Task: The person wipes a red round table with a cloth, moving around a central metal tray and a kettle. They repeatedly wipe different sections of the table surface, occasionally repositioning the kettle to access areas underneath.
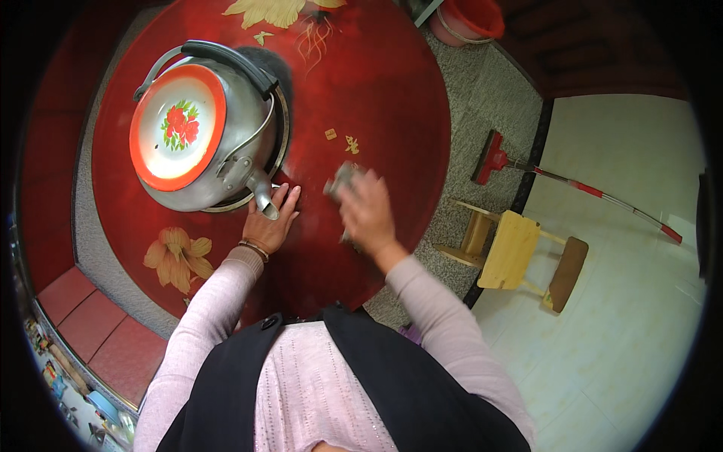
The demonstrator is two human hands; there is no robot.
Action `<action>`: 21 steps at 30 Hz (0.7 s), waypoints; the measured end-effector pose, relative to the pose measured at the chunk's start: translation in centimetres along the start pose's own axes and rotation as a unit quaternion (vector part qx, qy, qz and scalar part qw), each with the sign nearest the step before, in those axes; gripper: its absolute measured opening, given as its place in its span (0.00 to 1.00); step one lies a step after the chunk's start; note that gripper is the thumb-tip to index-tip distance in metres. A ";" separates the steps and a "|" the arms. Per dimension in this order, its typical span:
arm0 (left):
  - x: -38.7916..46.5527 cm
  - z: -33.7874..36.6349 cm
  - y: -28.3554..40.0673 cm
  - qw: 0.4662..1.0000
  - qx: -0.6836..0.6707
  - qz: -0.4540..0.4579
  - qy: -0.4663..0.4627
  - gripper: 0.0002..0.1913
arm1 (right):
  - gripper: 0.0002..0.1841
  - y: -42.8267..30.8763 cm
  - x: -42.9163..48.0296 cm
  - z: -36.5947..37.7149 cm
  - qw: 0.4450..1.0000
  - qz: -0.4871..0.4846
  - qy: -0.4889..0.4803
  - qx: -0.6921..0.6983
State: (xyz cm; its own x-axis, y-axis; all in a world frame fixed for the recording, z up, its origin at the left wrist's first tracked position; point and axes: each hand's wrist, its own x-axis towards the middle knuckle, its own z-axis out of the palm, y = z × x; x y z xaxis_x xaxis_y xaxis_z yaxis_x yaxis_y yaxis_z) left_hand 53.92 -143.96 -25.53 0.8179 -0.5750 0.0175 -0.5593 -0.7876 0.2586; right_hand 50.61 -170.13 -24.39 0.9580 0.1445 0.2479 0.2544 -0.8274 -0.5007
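A large aluminium kettle (248, 107) stands on a round red table (395, 113) with a floral print. An orange-rimmed enamel dish (149, 121) with painted red flowers covers its top. My left hand (265, 226) lies by the kettle's base, beneath its spout (262, 192), fingers apart and partly hidden by the spout. In my right hand (370, 217), blurred, is a crumpled grey cloth (340, 179) against the tabletop, right of the kettle.
A small wooden chair (511, 248) stands on the floor to the right. Beyond it lies a red-headed mop (497, 153) with a long handle. A red bucket (460, 25) is at the upper right. Small items crowd a surface at lower left.
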 end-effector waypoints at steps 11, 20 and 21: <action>0.9 -0.5 0.6 1.000 0.011 -0.005 -0.011 0.27 | 0.22 -3.5 -10.0 -1.0 0.999 0.023 -0.021 -0.028; 0.2 -0.4 0.5 1.000 -0.008 0.006 0.028 0.30 | 0.20 13.8 8.6 -4.1 0.977 0.124 0.110 -0.132; 0.2 -0.6 1.2 0.998 -0.037 -0.013 0.041 0.30 | 0.20 15.3 11.5 -4.2 0.979 0.109 0.118 -0.126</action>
State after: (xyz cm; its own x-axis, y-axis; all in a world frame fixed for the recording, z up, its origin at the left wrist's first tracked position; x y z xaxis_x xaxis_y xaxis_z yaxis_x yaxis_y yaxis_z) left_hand 53.51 -144.87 -24.66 0.8421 -0.5322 0.0874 -0.5286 -0.7822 0.3298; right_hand 65.01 -183.39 -25.72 0.9208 -0.1554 0.3578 -0.0222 -0.9366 -0.3496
